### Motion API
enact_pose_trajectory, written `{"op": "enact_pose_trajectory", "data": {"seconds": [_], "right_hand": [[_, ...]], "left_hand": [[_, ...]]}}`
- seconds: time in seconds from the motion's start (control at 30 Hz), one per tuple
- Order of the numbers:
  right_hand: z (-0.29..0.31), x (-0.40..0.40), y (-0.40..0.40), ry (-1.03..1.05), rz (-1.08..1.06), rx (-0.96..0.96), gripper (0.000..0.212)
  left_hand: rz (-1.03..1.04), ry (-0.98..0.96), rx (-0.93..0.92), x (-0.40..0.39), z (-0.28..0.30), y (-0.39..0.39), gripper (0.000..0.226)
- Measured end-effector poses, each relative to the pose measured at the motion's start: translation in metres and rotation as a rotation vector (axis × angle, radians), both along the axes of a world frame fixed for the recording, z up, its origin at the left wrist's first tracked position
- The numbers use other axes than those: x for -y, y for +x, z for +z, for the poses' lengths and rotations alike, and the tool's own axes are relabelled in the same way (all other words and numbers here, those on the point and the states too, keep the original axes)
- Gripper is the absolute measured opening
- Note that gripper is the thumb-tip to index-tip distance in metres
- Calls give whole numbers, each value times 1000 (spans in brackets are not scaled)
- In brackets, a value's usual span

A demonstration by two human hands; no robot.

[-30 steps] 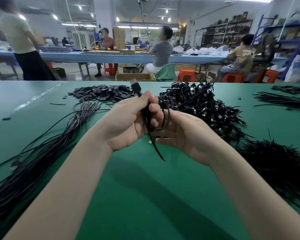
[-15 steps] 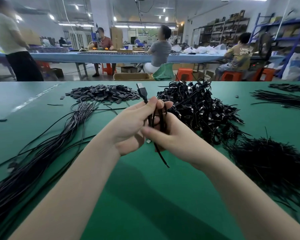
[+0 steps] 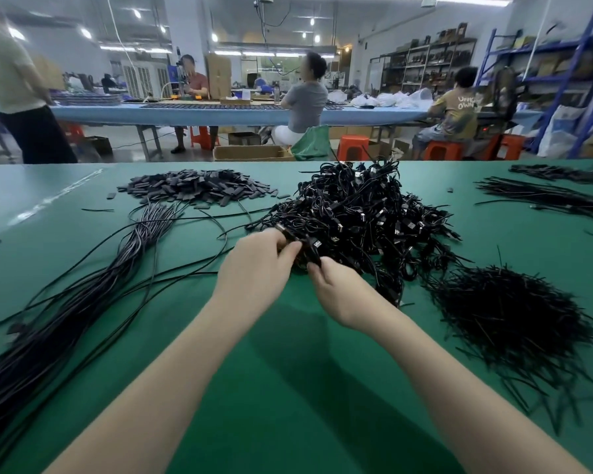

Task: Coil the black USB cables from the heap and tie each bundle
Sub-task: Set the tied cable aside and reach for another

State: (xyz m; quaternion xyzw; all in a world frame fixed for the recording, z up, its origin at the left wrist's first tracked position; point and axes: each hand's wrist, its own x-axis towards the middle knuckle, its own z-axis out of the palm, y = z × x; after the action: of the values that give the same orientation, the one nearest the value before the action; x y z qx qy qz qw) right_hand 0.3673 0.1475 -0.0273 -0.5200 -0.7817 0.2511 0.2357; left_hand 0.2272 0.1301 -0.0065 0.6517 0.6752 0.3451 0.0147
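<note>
- Uncoiled cables: a long sheaf along the left side of the green table, running from near left to the middle.
- Left hand: fingers curled, pinching a coiled cable bundle at the heap's near edge.
- Right hand: fingertips pinch the same bundle from below.
- Heap of bundles: centre, far.
- Tie pile: right, near the heap.
- Bare green surface lies nearest, between the forearms.
</note>
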Motion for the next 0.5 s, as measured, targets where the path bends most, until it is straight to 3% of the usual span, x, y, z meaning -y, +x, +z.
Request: {"op": "enact_pose_trajectory", "data": {"seconds": [0.13, 0.2, 0.3, 0.4, 0.5], "right_hand": [[-1, 3, 14, -42, 213, 198, 32], [6, 10, 22, -89, 320, 262, 30], [15, 26, 37, -146, 422, 281, 28], [17, 44, 46, -100, 500, 273, 21], [5, 54, 54, 178, 448, 569, 26]], "left_hand": [[-57, 223, -733, 13, -14, 7, 66], [-182, 326, -965, 21, -18, 7, 53], [-408, 413, -1047, 32, -22, -2, 28], [-480, 460, -1039, 45, -26, -5, 26], [-496, 516, -1115, 55, -34, -1, 21]]}}
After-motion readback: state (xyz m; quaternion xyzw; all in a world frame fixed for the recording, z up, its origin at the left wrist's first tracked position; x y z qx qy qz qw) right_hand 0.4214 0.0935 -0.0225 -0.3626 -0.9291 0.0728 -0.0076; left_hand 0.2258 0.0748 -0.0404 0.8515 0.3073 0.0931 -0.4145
